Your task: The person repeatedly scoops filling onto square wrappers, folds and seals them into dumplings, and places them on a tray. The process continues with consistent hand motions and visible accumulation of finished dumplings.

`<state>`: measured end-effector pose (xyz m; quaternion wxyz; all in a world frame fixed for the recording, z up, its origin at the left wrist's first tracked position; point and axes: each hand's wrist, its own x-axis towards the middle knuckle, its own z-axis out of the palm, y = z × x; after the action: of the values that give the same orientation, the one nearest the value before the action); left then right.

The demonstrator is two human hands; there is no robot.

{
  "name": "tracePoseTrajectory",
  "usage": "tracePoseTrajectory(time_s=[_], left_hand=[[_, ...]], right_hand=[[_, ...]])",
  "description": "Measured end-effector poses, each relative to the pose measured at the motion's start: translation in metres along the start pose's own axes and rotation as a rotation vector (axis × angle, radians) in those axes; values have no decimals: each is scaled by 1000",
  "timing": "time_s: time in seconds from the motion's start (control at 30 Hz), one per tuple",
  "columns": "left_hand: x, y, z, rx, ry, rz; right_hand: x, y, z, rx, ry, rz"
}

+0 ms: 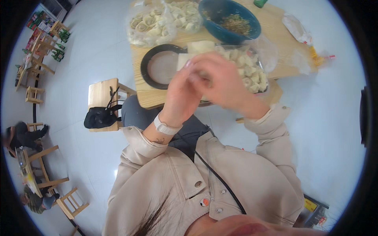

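My left hand (186, 93) and my right hand (226, 81) meet over the near side of the wooden table, fingertips together. Motion blur and the curled fingers hide whatever may be between them. Behind the fingers lie pale square dough wrappers (201, 46). Left of my hands is a black round dish (146, 66) with cloudy whitish liquid (164, 69). Folded wontons (255, 77) fill a clear plastic tray to the right, partly covered by my right hand. Farther back stands a teal bowl (212, 34) of chopped filling (236, 24).
Plastic bags of wontons (152, 25) sit at the table's (137, 57) far left. A crumpled plastic bag (296, 28) and a green bottle (260, 3) are farther right. A stool (102, 88) bears a black bag (102, 117). Two seated people occupy another table at far left.
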<state>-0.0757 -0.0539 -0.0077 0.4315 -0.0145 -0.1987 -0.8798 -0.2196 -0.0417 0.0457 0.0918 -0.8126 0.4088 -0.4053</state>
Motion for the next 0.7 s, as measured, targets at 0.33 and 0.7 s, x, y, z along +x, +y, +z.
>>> tracePoseTrajectory(time_s=[0.33, 0.7], left_hand=[[-28, 16, 4, 356, -2, 421], [-37, 23, 5, -281, 88, 174]], right_hand=[[-12, 116, -112, -270, 12, 467], [63, 194, -84, -271, 202, 288]])
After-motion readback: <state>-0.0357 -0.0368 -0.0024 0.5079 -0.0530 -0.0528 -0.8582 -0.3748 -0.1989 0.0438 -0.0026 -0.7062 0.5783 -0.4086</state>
